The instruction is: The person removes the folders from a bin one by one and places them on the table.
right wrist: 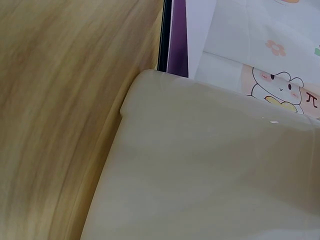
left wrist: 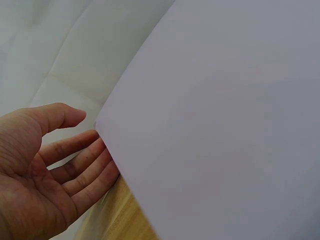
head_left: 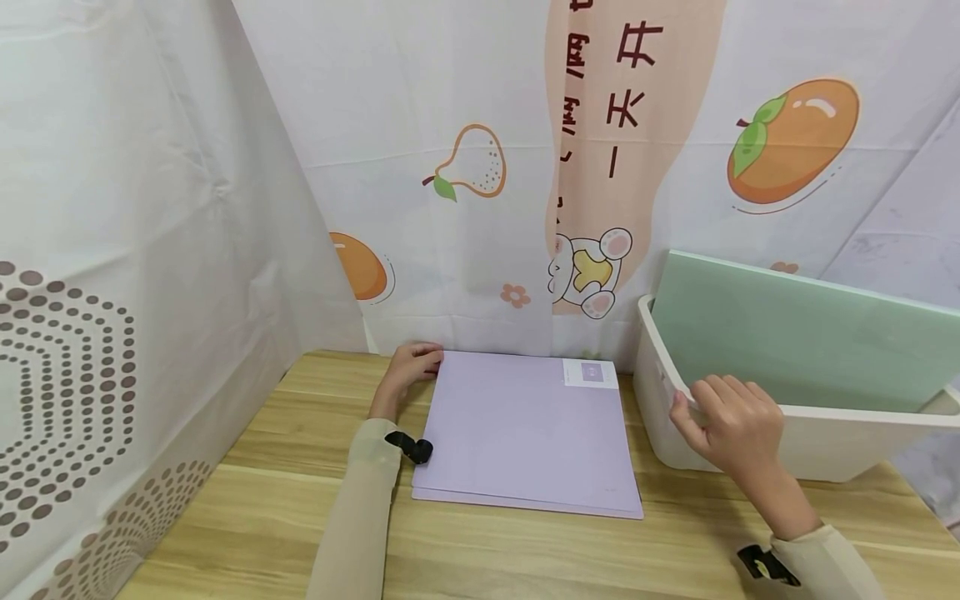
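Observation:
Flat on the table lies a stack of purple folders (head_left: 525,433), a white label at its upper right corner. My left hand (head_left: 408,367) touches the stack's upper left corner; in the left wrist view the fingertips of that hand (left wrist: 65,165) meet the edge of the purple sheet (left wrist: 210,120), thumb apart from it. To the right, my right hand (head_left: 738,421) has its fingers curled over the near rim of a white bin (head_left: 832,437). Green boards (head_left: 802,333) lean inside the bin. The right wrist view shows the bin's wall (right wrist: 200,160), with no fingers visible.
The wooden table (head_left: 480,554) runs under the folders and the bin. A white curtain (head_left: 450,258) printed with fruit and a cartoon animal hangs behind the table, and another with brown dots (head_left: 75,350) hangs on the left.

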Available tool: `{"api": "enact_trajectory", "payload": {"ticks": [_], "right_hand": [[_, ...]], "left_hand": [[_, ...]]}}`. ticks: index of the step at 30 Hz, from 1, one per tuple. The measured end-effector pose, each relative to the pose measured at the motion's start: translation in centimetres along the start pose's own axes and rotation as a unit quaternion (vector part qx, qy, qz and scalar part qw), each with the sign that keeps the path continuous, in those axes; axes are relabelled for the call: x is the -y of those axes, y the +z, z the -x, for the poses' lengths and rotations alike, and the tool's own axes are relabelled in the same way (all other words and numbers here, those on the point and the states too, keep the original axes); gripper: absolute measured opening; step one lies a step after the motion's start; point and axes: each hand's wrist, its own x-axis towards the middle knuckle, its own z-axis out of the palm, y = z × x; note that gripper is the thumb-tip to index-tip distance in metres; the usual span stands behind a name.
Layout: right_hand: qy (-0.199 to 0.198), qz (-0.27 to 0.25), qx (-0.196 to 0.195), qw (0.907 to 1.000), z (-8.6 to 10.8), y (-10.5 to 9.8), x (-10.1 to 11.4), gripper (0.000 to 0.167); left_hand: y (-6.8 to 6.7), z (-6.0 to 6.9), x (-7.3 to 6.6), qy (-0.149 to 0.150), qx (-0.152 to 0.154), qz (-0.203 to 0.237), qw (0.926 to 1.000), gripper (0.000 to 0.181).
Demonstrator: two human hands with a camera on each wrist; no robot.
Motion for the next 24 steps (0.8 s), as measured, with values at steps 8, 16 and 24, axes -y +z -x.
{"api": "enact_trajectory", "payload": {"ticks": [8,16,24], "right_hand": [[0.000,-0.002,-0.001,1.0000,0.0,0.0,0.0,0.043],[0.000,-0.003,-0.003,1.0000,0.0,0.0,0.1,0.042],[0.000,-0.002,-0.001,1.0000,0.0,0.0,0.1,0.042]], "left_hand": [[-0.1,0.2,-0.3,0.001,0.005,0.002,1.0000,0.037],[-0.1,1.6,-2.2,-0.006,0.026,-0.001,0.9996,0.036],[-0.1,0.5,-0.7,-0.004,0.018,0.003,0.9998,0.038]]}}
